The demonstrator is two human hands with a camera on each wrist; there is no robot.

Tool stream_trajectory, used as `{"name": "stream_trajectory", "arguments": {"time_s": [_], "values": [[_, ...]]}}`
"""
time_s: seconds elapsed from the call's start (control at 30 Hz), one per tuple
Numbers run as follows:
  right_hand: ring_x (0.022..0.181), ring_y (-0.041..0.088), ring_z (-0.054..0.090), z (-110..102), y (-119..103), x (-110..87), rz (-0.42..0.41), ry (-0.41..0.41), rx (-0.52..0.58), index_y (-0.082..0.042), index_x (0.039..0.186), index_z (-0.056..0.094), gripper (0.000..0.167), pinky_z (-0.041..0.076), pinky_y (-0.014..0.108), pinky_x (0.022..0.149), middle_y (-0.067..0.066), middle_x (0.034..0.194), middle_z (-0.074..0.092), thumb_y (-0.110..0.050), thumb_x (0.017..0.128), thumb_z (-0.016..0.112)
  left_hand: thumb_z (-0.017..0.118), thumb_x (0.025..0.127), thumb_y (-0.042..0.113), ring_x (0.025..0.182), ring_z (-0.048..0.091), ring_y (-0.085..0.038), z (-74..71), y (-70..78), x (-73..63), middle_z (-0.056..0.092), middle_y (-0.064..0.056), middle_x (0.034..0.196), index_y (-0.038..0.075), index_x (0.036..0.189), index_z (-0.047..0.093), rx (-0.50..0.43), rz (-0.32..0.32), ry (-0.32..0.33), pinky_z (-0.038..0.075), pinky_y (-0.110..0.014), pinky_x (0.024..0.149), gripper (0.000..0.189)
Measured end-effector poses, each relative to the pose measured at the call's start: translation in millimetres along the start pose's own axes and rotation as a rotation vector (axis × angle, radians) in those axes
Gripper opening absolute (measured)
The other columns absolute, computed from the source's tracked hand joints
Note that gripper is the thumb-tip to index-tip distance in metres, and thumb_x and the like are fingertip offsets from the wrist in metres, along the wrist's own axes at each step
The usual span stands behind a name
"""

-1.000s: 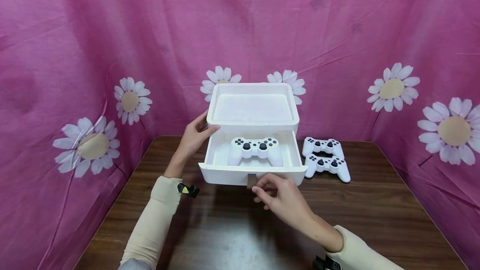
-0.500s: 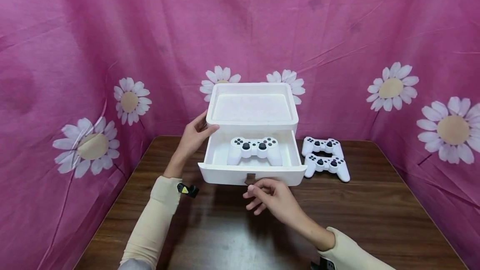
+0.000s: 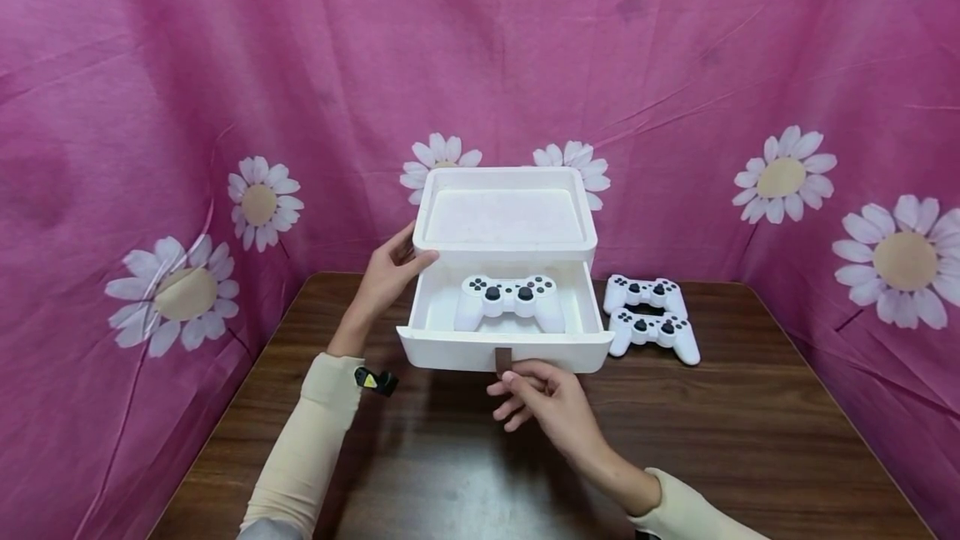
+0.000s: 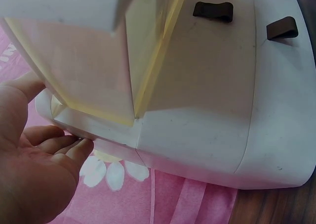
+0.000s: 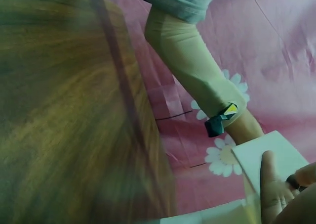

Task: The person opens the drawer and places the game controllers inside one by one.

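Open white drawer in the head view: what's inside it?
One white game controller lies in the white drawer. Anything directly beneath the controller is covered, and anything farther back under the organizer's top is hidden too.

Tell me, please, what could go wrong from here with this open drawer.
The right hand pinches the strap of the pulled-out drawer; pulling further might bring the drawer out of the box.
The controller inside seems loose, so a jerk could make it slide.
The left hand has its thumb beside the drawer opening, so closing might pinch it.
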State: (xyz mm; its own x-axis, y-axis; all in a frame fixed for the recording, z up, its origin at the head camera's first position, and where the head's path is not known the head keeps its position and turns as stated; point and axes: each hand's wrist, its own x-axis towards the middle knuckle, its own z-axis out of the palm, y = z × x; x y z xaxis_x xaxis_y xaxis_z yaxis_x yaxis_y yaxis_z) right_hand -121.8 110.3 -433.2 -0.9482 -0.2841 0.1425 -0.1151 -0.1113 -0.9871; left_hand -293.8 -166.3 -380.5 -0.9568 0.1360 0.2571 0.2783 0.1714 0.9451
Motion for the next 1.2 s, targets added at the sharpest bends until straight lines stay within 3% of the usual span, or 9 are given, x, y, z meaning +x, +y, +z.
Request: {"name": "stream_trajectory", "arguments": {"time_s": [0.23, 0.43, 0.7, 0.97, 1.2], "values": [[0.077, 0.019, 0.08, 0, 2, 3.4, -0.087, -0.04, 0.038, 0.019, 0.117, 0.064, 0.028, 0.068, 0.046, 0.062, 0.032, 0.109, 0.077, -0.006, 0.106, 0.064, 0.079, 0.099, 0.029, 0.155, 0.044, -0.023, 0.7, 0.7, -0.6, 0.042, -0.007, 0.17, 0.016, 0.166, 0.04, 0.001, 0.002, 0.003, 0.044, -0.043, 0.124, 0.078], [0.068, 0.012, 0.076, 5, -7, 5.9, -0.152, 0.064, -0.067, 0.017, 0.108, 0.07, 0.022, 0.066, 0.041, 0.056, 0.034, 0.097, 0.076, -0.004, 0.103, 0.068, 0.079, 0.099, 0.03, 0.154, 0.045, -0.024, 0.2, 0.1, -1.2, 0.043, -0.008, 0.169, 0.016, 0.166, 0.04, 0.006, -0.002, 0.002, 0.044, -0.044, 0.124, 0.078], [0.064, 0.011, 0.077, 8, -16, 3.8, -0.155, 0.156, -0.124, 0.014, 0.105, 0.071, 0.014, 0.066, 0.042, 0.055, 0.033, 0.093, 0.077, 0.0, 0.099, 0.072, 0.079, 0.099, 0.031, 0.155, 0.044, -0.024, -0.2, 0.2, -0.4, 0.042, -0.007, 0.17, 0.017, 0.165, 0.04, 0.008, -0.006, 0.004, 0.043, -0.043, 0.125, 0.078], [0.063, 0.011, 0.076, 4, -19, 10.0, -0.185, 0.155, -0.127, 0.014, 0.102, 0.075, 0.013, 0.066, 0.041, 0.056, 0.032, 0.085, 0.076, 0.002, 0.1, 0.071, 0.08, 0.099, 0.029, 0.155, 0.045, -0.025, 0.8, 1.3, 0.1, 0.043, -0.009, 0.169, 0.015, 0.165, 0.04, 0.014, -0.009, 0.006, 0.043, -0.043, 0.125, 0.079], [0.052, 0.009, 0.067, 0, -25, 21.3, -0.154, 0.191, -0.175, 0.007, 0.096, 0.077, 0.013, 0.06, 0.034, 0.045, 0.022, 0.077, 0.076, -0.005, 0.099, 0.074, 0.081, 0.098, 0.03, 0.154, 0.045, -0.023, 0.9, 3.7, -0.3, 0.043, -0.008, 0.169, 0.016, 0.165, 0.041, 0.005, -0.018, 0.008, 0.044, -0.042, 0.124, 0.079]]}}
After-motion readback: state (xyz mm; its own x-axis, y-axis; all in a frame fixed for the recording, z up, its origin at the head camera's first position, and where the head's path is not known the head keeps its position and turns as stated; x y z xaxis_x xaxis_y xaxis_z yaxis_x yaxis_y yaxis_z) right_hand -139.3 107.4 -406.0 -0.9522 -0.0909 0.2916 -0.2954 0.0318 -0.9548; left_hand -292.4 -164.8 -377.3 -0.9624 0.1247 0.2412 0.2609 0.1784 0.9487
